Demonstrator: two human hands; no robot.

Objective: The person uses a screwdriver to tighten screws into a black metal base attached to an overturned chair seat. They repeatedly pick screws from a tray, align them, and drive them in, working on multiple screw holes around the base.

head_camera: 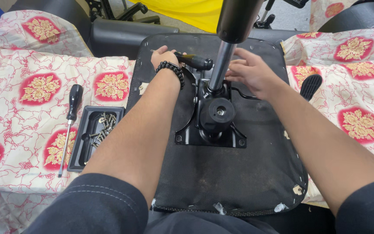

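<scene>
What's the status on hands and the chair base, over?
Left hand gripping screwdriver handle beside gas cylinder. Right hand open on mechanism plate. Nothing blocking; screw tray left.

Glossy black metal plate [208, 130] — matt rough fabric seat underside [239, 173].

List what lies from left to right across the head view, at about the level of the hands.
Screwdriver on the cloth → black tray of screws → left hand gripping a black tool handle → chrome column → right hand → black paddle lever.
</scene>
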